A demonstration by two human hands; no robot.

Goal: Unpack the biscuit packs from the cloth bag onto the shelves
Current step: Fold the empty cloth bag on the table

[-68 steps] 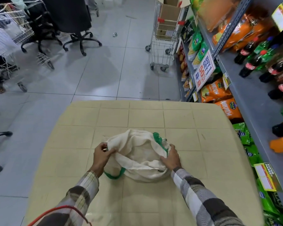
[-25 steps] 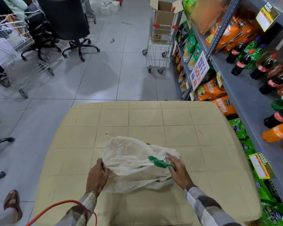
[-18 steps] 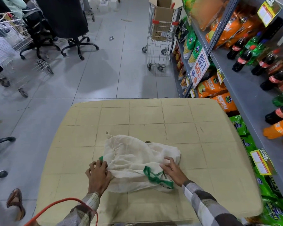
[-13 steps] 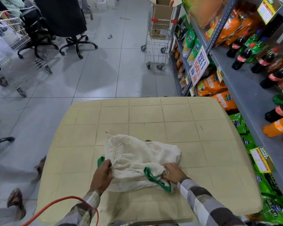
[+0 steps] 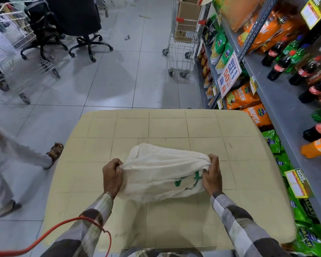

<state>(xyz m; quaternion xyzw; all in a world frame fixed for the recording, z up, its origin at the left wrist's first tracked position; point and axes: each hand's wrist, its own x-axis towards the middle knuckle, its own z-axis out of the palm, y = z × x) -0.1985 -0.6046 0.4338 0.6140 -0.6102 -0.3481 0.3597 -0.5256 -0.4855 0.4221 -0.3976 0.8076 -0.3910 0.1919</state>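
Observation:
A cream cloth bag [image 5: 161, 173] with green print hangs stretched between my two hands just above a beige tiled table [image 5: 167, 127]. My left hand [image 5: 112, 178] grips the bag's left edge in a fist. My right hand [image 5: 212, 174] grips the bunched right edge. The bag looks limp and flat. No biscuit packs show on the table or in my hands. The grey shelves [image 5: 278, 101] run along the right, stocked with orange snack bags [image 5: 243, 98], green packs [image 5: 272, 141] and soft-drink bottles [image 5: 278, 66].
A wire trolley [image 5: 183, 45] holding a cardboard box stands by the shelves ahead. Office chairs [image 5: 89, 41] and another trolley [image 5: 9, 43] stand far left. A person's leg in a sandal [image 5: 54, 151] passes at the table's left. An orange cable [image 5: 63, 232] crosses my left sleeve.
Both hands closed on the bag's two ends and lifted it, pulling it taut between them; before, it lay crumpled on the table. A person has walked in at the left.

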